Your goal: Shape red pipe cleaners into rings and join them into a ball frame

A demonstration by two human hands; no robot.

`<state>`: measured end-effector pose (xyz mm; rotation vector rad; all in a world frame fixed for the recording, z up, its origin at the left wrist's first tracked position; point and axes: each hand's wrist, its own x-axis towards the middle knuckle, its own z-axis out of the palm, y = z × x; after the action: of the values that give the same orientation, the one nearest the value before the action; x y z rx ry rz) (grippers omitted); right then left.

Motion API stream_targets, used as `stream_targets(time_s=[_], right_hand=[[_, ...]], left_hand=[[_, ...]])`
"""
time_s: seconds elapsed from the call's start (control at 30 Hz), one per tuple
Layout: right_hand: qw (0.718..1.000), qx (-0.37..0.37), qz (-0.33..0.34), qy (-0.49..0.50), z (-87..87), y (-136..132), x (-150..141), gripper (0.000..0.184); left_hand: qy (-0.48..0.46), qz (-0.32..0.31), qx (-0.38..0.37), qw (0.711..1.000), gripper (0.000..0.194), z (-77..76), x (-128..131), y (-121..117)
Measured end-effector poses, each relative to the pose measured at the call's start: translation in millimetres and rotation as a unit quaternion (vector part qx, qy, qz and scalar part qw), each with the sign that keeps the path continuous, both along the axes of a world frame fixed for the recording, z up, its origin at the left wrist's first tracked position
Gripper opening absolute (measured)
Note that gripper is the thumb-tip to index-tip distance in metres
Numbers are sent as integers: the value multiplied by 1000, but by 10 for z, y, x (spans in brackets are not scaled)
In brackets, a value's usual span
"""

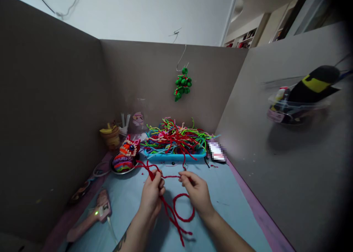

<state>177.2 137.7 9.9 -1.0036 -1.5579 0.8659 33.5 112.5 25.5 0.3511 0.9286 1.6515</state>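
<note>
My left hand [152, 190] is closed around a small bundle of red yarn strands [172, 216], whose ends stick out above the fist and hang down below it. A single red strand [171, 176] runs sideways from this bundle to my right hand [197, 193], which pinches it between thumb and fingertips. From the right fingertips another stretch of red yarn goes up toward the tray. Under my hands, a red yarn ring [174, 204] lies on the blue table cover [231, 222].
A blue tray [173, 157] heaped with colourful yarn stands at the back, a phone [217, 151] beside it. At left are a metal bowl [124, 172] with a striped yarn figure [125, 158] and a pink glue gun [99, 211]. Grey panels [154, 79] enclose the table; a green yarn ornament [183, 84] hangs behind.
</note>
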Motion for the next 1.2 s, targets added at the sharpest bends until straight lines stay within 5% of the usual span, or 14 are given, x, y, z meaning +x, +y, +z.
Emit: stream_targets(time_s=[0.17, 0.4, 0.7, 0.8, 0.9, 1.07, 1.2], right_hand=[[1000, -25, 11, -11, -168, 341, 133, 22], [984, 45, 28, -171, -455, 414, 227, 15], [962, 91, 220, -135, -253, 156, 171, 18], [971, 47, 212, -96, -253, 173, 232, 19], [984, 11, 174, -23, -290, 229, 317, 47], [995, -7, 34, 89, -315, 275, 401, 41], [993, 21, 36, 109, -266, 248, 420, 38]], left_hand=[[-17, -15, 39, 999, 37, 63, 40, 251], [-78, -56, -4, 995, 15, -127, 62, 518], [-103, -55, -54, 992, 15, -224, -50, 463], [-2, -52, -46, 998, 28, -192, -59, 432], [176, -64, -58, 981, 31, -124, -79, 375], [488, -14, 2, 873, 7, -56, -125, 250], [608, 15, 42, 793, 16, -91, -112, 201]])
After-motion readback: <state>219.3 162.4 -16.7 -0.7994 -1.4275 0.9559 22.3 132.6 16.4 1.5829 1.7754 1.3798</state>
